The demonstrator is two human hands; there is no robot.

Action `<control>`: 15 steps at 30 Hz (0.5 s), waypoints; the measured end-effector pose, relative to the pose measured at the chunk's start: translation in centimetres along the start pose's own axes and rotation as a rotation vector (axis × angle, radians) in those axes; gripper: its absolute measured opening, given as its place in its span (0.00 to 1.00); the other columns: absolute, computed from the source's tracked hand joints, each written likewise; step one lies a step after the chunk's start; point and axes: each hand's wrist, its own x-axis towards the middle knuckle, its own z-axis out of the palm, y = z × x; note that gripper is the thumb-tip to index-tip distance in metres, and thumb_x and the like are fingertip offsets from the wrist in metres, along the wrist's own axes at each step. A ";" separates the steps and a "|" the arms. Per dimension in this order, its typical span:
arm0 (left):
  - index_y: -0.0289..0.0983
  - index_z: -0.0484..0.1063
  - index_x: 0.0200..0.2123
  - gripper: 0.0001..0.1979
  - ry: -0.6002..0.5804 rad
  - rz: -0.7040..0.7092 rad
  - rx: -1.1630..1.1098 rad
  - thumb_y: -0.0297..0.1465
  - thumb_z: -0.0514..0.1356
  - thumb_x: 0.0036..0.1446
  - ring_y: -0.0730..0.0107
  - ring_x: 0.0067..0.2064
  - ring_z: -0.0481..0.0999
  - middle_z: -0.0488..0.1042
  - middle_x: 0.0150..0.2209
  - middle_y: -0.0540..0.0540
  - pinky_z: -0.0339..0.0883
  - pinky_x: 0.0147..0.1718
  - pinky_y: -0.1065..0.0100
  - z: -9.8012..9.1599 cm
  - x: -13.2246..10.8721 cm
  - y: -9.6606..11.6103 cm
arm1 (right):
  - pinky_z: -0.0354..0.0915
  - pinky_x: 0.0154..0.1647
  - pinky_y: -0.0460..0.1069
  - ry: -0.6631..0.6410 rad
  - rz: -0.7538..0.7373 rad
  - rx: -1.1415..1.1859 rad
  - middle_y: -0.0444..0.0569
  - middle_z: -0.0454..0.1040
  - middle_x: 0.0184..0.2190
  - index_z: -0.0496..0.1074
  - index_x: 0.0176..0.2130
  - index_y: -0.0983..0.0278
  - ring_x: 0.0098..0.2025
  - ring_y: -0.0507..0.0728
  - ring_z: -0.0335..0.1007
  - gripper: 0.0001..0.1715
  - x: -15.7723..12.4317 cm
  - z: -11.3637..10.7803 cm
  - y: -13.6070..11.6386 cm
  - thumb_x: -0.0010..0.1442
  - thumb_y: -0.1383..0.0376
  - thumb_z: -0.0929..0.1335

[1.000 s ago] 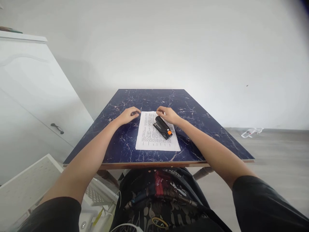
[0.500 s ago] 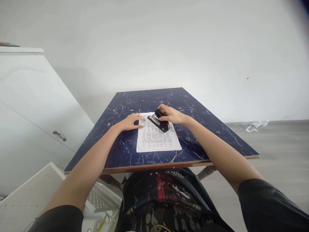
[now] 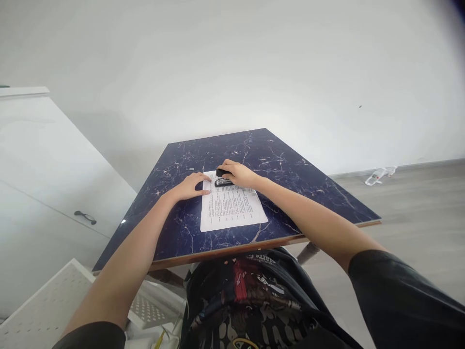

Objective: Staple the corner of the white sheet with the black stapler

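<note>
Printed paper sheets (image 3: 232, 206) lie on the dark blue marbled table (image 3: 286, 228). My left hand (image 3: 192, 186) rests at their left edge, thumb and fingers apart, its fingertips touching the paper. Over the upper part of the sheets, my right hand (image 3: 239, 174) grips a black stapler (image 3: 222, 182). The stapler's front end points left, toward my left hand, and a gap shows between its top arm and base. My palm and fingers hide its rear part. Whether the sheets lie between its jaws I cannot tell.
A small grey piece (image 3: 191, 169) lies beyond my left hand on the table. To the left stands a white cabinet (image 3: 54, 160) with a dark handle, and below it a white perforated rack (image 3: 47, 300). A clear plastic bottle (image 3: 376, 176) lies on the floor at right.
My right hand has brought the stapler left and turned it, so it now lies almost level across the paper's upper part. My left hand keeps its place at the paper's edge.
</note>
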 end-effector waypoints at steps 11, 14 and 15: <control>0.46 0.73 0.63 0.30 -0.006 0.009 -0.021 0.53 0.62 0.64 0.42 0.67 0.65 0.68 0.66 0.38 0.57 0.65 0.42 0.4 0.2 -1.0 | 0.73 0.42 0.56 -0.103 0.426 0.476 0.56 0.82 0.51 0.83 0.52 0.61 0.40 0.61 0.76 0.19 -2.0 -3.9 3.9 0.70 0.57 0.68; 0.45 0.74 0.62 0.29 0.019 0.013 -0.024 0.53 0.62 0.64 0.42 0.66 0.66 0.70 0.65 0.37 0.56 0.66 0.41 0.5 0.2 -1.0 | 0.70 0.29 0.51 -0.179 0.500 0.718 0.56 0.82 0.48 0.82 0.55 0.60 0.31 0.55 0.73 0.19 -3.0 -4.5 4.7 0.69 0.57 0.71; 0.45 0.74 0.62 0.29 0.028 0.012 -0.023 0.53 0.63 0.64 0.41 0.65 0.67 0.70 0.64 0.37 0.56 0.65 0.40 0.6 0.3 -1.0 | 0.68 0.27 0.50 -0.207 0.508 0.778 0.55 0.82 0.44 0.81 0.56 0.60 0.28 0.54 0.71 0.20 -3.2 -4.5 4.8 0.68 0.56 0.72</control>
